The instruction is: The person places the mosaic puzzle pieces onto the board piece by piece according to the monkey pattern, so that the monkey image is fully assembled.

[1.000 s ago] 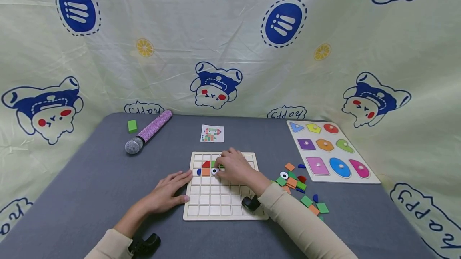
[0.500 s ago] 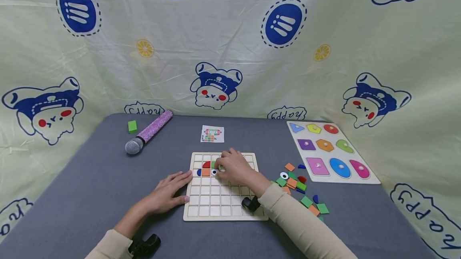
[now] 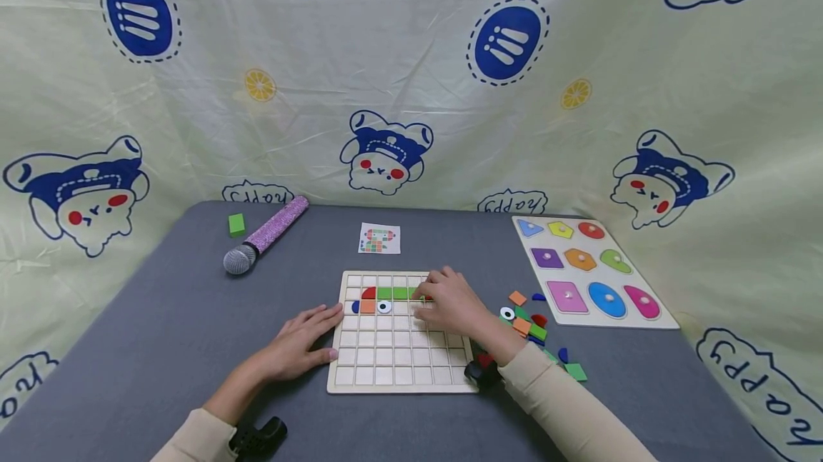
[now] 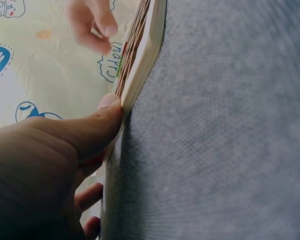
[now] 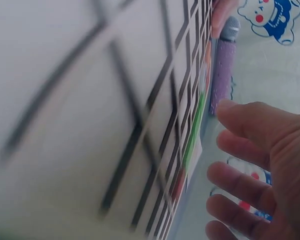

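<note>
We see the grid board (image 3: 386, 356) lying flat on the grey bench (image 3: 386, 423), in the middle. Our left hand (image 3: 298, 344) rests at its left edge, the fingers loosely extended and the thumb pressed to the side; the left wrist view shows the thumb tip against the wooden edge. Our right hand (image 3: 453, 305) is over the far right part of the board, thumb and fingers wide apart, with nothing between them.

In one of the far rows we have a red piece (image 3: 368, 293) at the left, then a run of green pieces (image 3: 400, 293), and at the right end a second red piece (image 3: 429, 298), partly hidden by the right fingers. In the next row nearer us sit a blue piece (image 3: 356, 307), an orange square (image 3: 367, 307) and a round white eye piece (image 3: 383, 307), side by side.

To the right of the board we see a loose heap of pieces (image 3: 522, 326) in orange, green, red and blue, with another eye piece (image 3: 507, 313) among them. Beyond the heap, at the far right, lies the shape puzzle (image 3: 559, 273). A small picture card (image 3: 379, 238) lies just beyond the board. At the far left are a purple microphone (image 3: 276, 226) and a green block (image 3: 236, 225).
</note>
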A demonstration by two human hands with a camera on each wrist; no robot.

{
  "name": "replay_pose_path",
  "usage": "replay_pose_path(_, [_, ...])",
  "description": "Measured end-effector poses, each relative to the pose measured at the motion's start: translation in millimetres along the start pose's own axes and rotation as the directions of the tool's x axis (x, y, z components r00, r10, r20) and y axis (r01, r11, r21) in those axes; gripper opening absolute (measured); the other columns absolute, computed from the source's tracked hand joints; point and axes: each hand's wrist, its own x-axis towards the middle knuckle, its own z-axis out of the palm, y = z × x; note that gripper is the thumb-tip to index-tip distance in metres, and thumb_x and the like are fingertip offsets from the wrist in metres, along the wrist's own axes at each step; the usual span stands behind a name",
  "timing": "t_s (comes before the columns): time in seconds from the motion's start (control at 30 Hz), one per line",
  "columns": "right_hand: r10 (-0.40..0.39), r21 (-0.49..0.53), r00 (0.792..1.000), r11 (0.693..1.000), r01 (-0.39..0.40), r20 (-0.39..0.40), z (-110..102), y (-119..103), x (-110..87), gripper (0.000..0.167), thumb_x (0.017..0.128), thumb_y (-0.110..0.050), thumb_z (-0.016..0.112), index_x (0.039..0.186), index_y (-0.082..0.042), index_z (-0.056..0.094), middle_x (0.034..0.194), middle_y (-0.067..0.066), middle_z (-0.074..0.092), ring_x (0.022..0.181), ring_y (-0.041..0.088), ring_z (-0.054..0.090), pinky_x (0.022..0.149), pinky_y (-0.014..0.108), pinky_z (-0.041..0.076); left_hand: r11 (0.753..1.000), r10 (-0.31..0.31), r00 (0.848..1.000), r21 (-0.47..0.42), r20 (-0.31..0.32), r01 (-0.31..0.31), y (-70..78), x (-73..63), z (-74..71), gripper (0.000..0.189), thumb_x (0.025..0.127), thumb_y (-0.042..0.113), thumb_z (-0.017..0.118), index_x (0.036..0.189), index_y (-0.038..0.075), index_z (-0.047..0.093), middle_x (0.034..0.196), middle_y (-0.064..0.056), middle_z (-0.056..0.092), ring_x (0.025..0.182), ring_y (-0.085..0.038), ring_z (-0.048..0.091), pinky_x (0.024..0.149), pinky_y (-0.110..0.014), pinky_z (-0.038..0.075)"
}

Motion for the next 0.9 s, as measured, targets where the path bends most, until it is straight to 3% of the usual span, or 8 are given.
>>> replay_pose_path(0.37, [0.104,-0.02,0.993,0.994,-0.105,-0.056,-14,52,-42.4,0.021,0.079,-0.029,0.076,0.096,-0.019,0.073,0.098,0.002,0.062,0.092,0.02,0.046,0.08,0.04,0.038,1.0,0.017,1.0,-0.007,-0.004,-0.017,1.2,-1.3,-1.5,0.066,0.092,0.035,0.058,0.146,0.007,0.034,0.154,-0.012,0.031,0.141,-0.041,0.024,0.104,-0.067,0.019])
replay_pose_path(0.6, [0.135,-0.053,0.99,0.989,-0.138,-0.05,-20,83,-61.9,0.022,0.08,-0.026,0.075,0.099,-0.017,0.072,0.099,0.003,0.061,0.092,0.021,0.045,0.079,0.04,0.037,1.0,0.03,0.999,-0.004,-0.02,-0.03,0.5,-2.0,-0.2,0.065,0.091,0.032,0.06,0.146,0.007,0.035,0.154,-0.012,0.032,0.14,-0.041,0.025,0.103,-0.067,0.02])
replay_pose_path(0.9, [0.179,-0.064,0.984,0.982,-0.178,-0.003,-26,105,-74.8,0.019,0.081,-0.021,0.071,0.1,-0.017,0.072,0.099,0.005,0.061,0.089,0.021,0.044,0.072,0.033,0.034,1.0,0.001,1.0,-0.005,0.004,-0.001,-1.1,0.2,0.6,0.065,0.092,0.032,0.059,0.147,0.009,0.034,0.155,-0.009,0.031,0.142,-0.039,0.023,0.105,-0.066,0.018])
